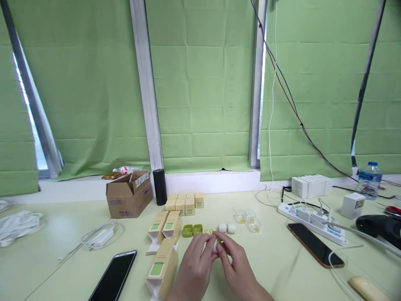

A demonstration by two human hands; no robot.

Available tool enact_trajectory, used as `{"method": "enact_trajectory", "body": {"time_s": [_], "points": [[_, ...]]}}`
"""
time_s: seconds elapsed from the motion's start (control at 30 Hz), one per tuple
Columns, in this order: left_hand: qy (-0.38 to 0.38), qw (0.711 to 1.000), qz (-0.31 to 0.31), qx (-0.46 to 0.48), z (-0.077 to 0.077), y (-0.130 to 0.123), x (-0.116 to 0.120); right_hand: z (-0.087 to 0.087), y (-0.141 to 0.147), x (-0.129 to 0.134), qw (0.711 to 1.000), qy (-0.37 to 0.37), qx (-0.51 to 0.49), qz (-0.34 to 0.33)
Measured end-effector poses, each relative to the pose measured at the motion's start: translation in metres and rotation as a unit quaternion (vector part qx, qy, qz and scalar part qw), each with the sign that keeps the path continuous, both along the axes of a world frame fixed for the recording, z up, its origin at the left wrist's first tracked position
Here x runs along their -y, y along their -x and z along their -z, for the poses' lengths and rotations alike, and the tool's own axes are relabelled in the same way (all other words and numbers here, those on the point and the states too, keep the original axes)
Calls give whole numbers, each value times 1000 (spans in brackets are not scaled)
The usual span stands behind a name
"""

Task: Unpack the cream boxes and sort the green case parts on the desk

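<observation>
Both hands meet at the front middle of the table, fingertips pinched around a small white-and-green piece (215,246). My left hand (196,265) grips it from the left, and my right hand (234,263) from the right; fingers cover most of it. Just beyond them lie two white cylindrical pieces (226,228), some tiny yellow pieces (208,231) and two green square cups (192,230). Clear round packs with yellow centres (253,225) sit farther right. Left of my hands lie tan cartons with green labels (163,267), their near ends open.
Small tan boxes (184,204) are grouped behind, near a black cylinder (159,187) and a cardboard box (130,194). A phone (112,276) lies at left, another phone (315,244) at right beside a power strip (313,223) with cables. A water bottle (369,180) stands far right.
</observation>
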State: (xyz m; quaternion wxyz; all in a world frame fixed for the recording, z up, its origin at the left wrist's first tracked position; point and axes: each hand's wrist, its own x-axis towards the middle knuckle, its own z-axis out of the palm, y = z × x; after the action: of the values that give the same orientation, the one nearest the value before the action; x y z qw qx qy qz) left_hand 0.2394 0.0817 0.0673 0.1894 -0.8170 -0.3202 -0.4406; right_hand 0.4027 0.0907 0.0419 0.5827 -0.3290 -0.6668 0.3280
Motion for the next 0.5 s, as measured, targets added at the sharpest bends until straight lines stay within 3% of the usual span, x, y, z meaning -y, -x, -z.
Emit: {"method": "enact_trajectory", "body": {"time_s": [0.23, 0.5], "points": [[7, 999, -16, -30, 4, -2, -1, 1, -1, 0, 998, -34, 29, 37], [-16, 998, -39, -39, 6, -6, -1, 1, 1, -4, 999, 0, 22, 30]]}}
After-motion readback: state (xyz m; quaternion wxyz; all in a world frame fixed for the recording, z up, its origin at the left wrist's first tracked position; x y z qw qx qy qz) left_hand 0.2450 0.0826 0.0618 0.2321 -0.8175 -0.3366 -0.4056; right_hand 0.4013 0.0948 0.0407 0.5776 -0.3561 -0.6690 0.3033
